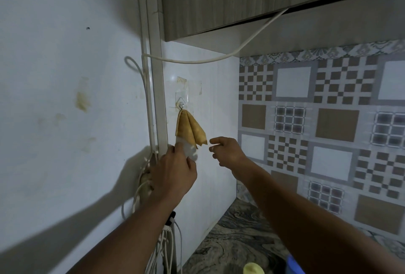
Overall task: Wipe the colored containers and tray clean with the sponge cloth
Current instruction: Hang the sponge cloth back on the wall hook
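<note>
Left hand (173, 170) pinches sponge cloth (189, 130) at 6 o'clock; right hand (228, 153) at 4 o'clock, fingers narrow, empty. Lift it off the hook (181, 105), don't yank.

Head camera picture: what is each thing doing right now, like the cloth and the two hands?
sponge cloth: folded, hanging from the hook.
hook: stuck on the wall, carrying the cloth.
left hand: pinching the cloth's pale lower end.
right hand: loosely curled beside the cloth's corner, holding nothing.
yellow container: at the bottom edge, untouched.
blue container: at the bottom edge, untouched.
</note>
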The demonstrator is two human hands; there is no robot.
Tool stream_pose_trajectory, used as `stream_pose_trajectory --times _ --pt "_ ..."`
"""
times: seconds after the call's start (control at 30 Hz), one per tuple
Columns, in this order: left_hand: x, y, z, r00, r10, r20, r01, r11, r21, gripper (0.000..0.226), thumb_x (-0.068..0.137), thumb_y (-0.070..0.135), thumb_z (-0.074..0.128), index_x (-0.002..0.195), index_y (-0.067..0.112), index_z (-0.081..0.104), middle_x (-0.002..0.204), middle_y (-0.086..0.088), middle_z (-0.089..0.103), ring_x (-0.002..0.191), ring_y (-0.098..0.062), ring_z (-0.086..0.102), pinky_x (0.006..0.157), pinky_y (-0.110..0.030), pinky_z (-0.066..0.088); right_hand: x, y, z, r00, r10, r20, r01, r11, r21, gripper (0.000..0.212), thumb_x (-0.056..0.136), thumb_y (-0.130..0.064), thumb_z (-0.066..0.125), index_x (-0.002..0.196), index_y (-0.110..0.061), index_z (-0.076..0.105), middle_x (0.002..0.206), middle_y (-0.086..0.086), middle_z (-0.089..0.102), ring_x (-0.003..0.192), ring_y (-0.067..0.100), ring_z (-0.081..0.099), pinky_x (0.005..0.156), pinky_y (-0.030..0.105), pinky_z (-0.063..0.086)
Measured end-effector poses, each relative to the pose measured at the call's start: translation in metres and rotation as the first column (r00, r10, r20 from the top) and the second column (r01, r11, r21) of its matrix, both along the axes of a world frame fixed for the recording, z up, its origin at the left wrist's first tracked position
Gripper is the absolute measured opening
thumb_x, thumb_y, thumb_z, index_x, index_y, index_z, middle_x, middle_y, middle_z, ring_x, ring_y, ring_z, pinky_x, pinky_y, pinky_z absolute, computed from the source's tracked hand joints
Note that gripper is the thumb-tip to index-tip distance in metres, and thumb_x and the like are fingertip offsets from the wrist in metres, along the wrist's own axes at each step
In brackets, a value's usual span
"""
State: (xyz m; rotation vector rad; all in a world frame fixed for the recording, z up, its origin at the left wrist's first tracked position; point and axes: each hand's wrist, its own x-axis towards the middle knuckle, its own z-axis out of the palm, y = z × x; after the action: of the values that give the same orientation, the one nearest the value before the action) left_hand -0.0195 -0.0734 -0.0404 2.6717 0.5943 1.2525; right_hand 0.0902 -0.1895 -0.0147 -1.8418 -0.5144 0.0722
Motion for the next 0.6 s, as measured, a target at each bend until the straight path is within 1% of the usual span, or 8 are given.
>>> stream_pose_trajectory --times 0.1,0.17,0.2,0.23,0.3,0.4,0.5,0.6 --pt "-0.011 -0.015 -0.003 0.999 -0.037 -0.025 0.037 0.999 0.006 0.041 0.095 0.038 0.051 0.131 0.017 0.050 0.109 -0.003 0.065 0.092 -0.022 0.065 0.064 -0.028 0.039 -0.009 -0.021 -0.002 0.999 -0.036 0.003 0.037 0.999 -0.023 0.032 0.094 -0.012 0.055 0.123 -0.020 0.066 0.121 0.005 0.066 0.100 0.022 0.067 0.078 0.030 0.057" --pt "-0.016 -0.023 -0.005 0.996 -0.079 -0.037 0.079 0.997 0.008 0.037 0.095 0.036 0.050 0.127 0.017 0.051 0.108 -0.004 0.064 0.090 -0.023 0.065 0.062 -0.029 0.039 -0.019 -0.037 -0.002 0.998 -0.056 0.012 0.056 0.998 -0.039 0.031 0.094 -0.011 0.055 0.121 -0.019 0.068 0.108 0.003 0.069 0.099 0.027 0.069 0.080 0.037 0.060" --pt "-0.019 -0.029 -0.007 0.994 -0.103 -0.048 0.103 0.995 0.010 0.035 0.095 0.035 0.051 0.125 0.018 0.052 0.107 -0.003 0.064 0.089 -0.023 0.064 0.060 -0.029 0.040 -0.027 -0.047 -0.003 0.998 -0.068 0.014 0.069 0.997 -0.043 0.030 0.095 -0.012 0.055 0.121 -0.018 0.068 0.102 0.002 0.069 0.098 0.027 0.070 0.079 0.036 0.060" --pt "-0.021 -0.033 -0.010 0.989 -0.132 -0.060 0.133 0.991 0.016 0.034 0.094 0.035 0.051 0.125 0.019 0.053 0.108 -0.002 0.063 0.089 -0.023 0.064 0.060 -0.030 0.043 -0.033 -0.055 -0.003 0.997 -0.076 0.020 0.077 0.996 -0.046 0.030 0.095 -0.012 0.055 0.120 -0.017 0.068 0.101 0.002 0.069 0.096 0.027 0.070 0.074 0.034 0.060" --pt "-0.024 -0.044 -0.018 0.972 -0.216 -0.089 0.217 0.976 -0.004 0.035 0.093 0.034 0.053 0.125 0.021 0.054 0.110 0.000 0.062 0.093 -0.022 0.064 0.065 -0.032 0.050 -0.046 -0.071 -0.007 0.996 -0.087 0.026 0.089 0.994 -0.063 0.028 0.096 -0.012 0.055 0.120 -0.015 0.068 0.105 0.004 0.069 0.091 0.024 0.069 0.065 0.028 0.055" --pt "-0.029 -0.063 -0.035 0.934 -0.319 -0.162 0.314 0.948 -0.056 0.037 0.092 0.034 0.054 0.128 0.023 0.052 0.117 0.001 0.059 0.103 -0.023 0.061 0.073 -0.037 0.052 -0.063 -0.095 -0.020 0.995 -0.103 0.002 0.103 0.990 -0.100 0.025 0.098 -0.012 0.055 0.118 -0.014 0.069 0.103 0.007 0.070 0.086 0.021 0.065 0.064 0.026 0.051" --pt "-0.032 -0.078 -0.056 0.884 -0.381 -0.269 0.372 0.924 -0.086 0.041 0.092 0.036 0.054 0.131 0.024 0.049 0.127 0.001 0.054 0.113 -0.022 0.057 0.076 -0.038 0.052 -0.073 -0.115 -0.038 0.994 -0.112 -0.017 0.108 0.982 -0.156 0.021 0.098 -0.012 0.056 0.114 -0.013 0.068 0.098 0.009 0.069 0.085 0.020 0.063 0.065 0.027 0.051" --pt "-0.036 -0.097 -0.089 0.812 -0.437 -0.387 0.412 0.899 -0.150 0.046 0.089 0.036 0.056 0.133 0.026 0.046 0.128 0.001 0.050 0.118 -0.024 0.052 0.079 -0.039 0.051 -0.080 -0.143 -0.071 0.993 -0.115 -0.036 0.102 0.964 -0.246 0.016 0.097 -0.011 0.056 0.108 -0.014 0.067 0.089 0.005 0.067 0.076 0.018 0.062 0.058 0.027 0.051"
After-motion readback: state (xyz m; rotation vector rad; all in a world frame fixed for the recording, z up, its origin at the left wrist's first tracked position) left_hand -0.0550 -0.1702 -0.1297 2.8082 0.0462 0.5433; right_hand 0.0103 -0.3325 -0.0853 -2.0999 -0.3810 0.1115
